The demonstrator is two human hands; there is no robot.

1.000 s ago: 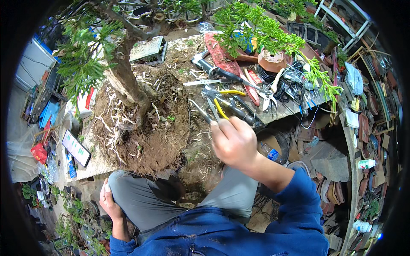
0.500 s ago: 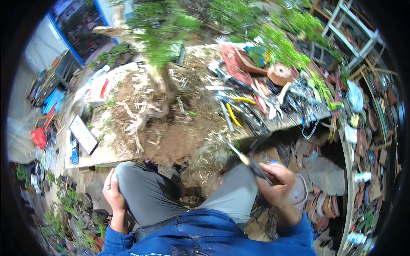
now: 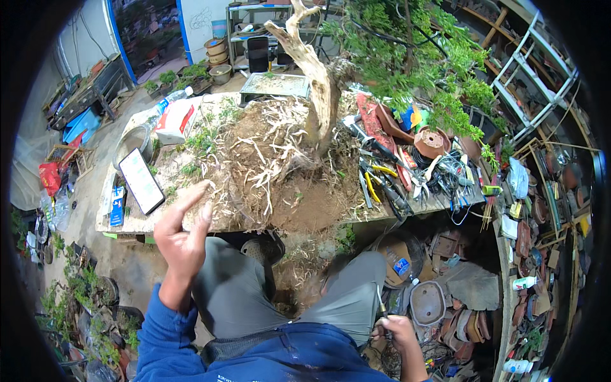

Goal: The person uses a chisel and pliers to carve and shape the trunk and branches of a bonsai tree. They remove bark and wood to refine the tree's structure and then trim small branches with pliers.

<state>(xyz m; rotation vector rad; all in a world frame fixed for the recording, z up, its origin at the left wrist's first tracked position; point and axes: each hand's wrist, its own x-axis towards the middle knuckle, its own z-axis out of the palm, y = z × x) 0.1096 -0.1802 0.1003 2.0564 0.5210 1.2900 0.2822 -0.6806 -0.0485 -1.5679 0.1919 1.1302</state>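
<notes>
My left hand (image 3: 181,245) is raised in front of the table's near edge, over my left knee. Its forefinger and thumb are stretched apart, the other fingers are curled, and nothing shows in it. Low beside my right thigh, my right hand (image 3: 398,331) is closed on a slim hand tool (image 3: 380,299) with a thin metal shaft pointing up; the fist partly hides its handle. Ahead stands a bonsai tree (image 3: 324,95) with a pale bare trunk and green foliage to the right. Around its base lie brown soil (image 3: 312,204) and pale stringy roots or shavings (image 3: 267,162).
A phone (image 3: 141,181) and a blue packet (image 3: 117,205) lie at the table's left. Pliers (image 3: 372,184), cutters and wires crowd its right side, near a terracotta pot (image 3: 431,141). Below right are a bottle (image 3: 400,264) and stacked pots (image 3: 471,325). A metal ladder (image 3: 534,70) leans behind.
My left hand has risen from beside my left knee toward the table. My right hand has dropped back to my thigh with the tool. The view has shifted, placing the tree further right.
</notes>
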